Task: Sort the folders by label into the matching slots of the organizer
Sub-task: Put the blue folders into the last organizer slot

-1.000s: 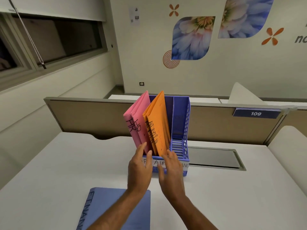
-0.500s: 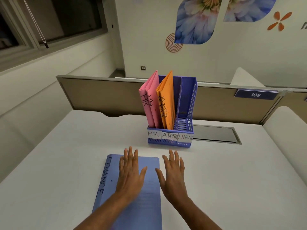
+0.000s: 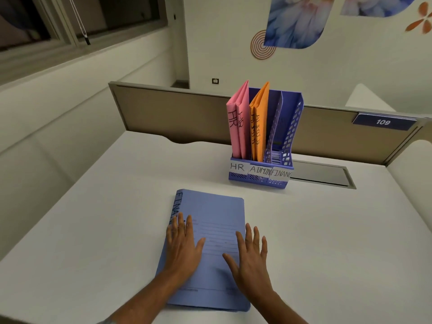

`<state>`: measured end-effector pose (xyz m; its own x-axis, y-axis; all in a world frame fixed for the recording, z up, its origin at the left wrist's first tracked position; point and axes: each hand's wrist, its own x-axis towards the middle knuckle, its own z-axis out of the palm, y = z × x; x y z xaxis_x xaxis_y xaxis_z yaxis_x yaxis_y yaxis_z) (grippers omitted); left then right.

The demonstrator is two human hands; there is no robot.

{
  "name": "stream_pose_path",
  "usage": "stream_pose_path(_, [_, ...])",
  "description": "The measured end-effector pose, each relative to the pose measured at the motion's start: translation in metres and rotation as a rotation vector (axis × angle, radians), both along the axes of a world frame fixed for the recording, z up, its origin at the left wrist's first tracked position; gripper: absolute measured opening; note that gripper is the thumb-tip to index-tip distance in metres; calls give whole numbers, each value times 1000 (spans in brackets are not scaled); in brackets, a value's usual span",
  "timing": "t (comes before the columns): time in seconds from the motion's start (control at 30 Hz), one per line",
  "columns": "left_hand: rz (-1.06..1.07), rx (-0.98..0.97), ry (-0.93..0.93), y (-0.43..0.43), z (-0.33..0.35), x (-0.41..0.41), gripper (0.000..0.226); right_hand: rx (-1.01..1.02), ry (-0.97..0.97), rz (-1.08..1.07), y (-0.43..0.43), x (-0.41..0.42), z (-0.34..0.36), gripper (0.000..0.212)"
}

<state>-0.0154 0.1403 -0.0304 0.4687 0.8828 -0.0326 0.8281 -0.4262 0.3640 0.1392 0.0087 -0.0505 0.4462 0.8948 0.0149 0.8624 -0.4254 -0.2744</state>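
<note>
A blue three-slot organizer [image 3: 286, 157] stands at the back of the white desk [image 3: 327, 230], its slots labelled HR, ADMIN and FINANCE. Two pink HR folders [image 3: 237, 122] stand in the left slot and orange ADMIN folders [image 3: 259, 127] in the middle one. The right slot holds no folder. A blue folder marked FINANCE [image 3: 215, 220] lies flat near me. My left hand [image 3: 183, 245] lies flat over its left part with fingers straight. My right hand [image 3: 250, 258] is spread over its right edge.
A beige partition [image 3: 175, 113] runs behind the desk, with a blue plate reading 109 [image 3: 383, 122] at the right. A grey cable hatch [image 3: 320, 175] is set into the desk right of the organizer. White side panels flank the desk.
Both hands drew back from the organizer's front to the blue folder lying near me. The view tilted down, showing more of that folder.
</note>
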Motion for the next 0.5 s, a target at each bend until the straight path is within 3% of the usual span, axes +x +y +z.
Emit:
stream_pose_path(0.13, [72,-91,35,1,-2,-16,79,-38,39,21,-7,-17,-9,79])
stream_pose_path(0.33, [215,-312,-159,5,4,-34,81,-118,180,23,-15,-34,-23,81])
stream_pose_path(0.5, [263,-357,-277,10,6,-41,75,-175,278,-2,-16,-38,-21,80])
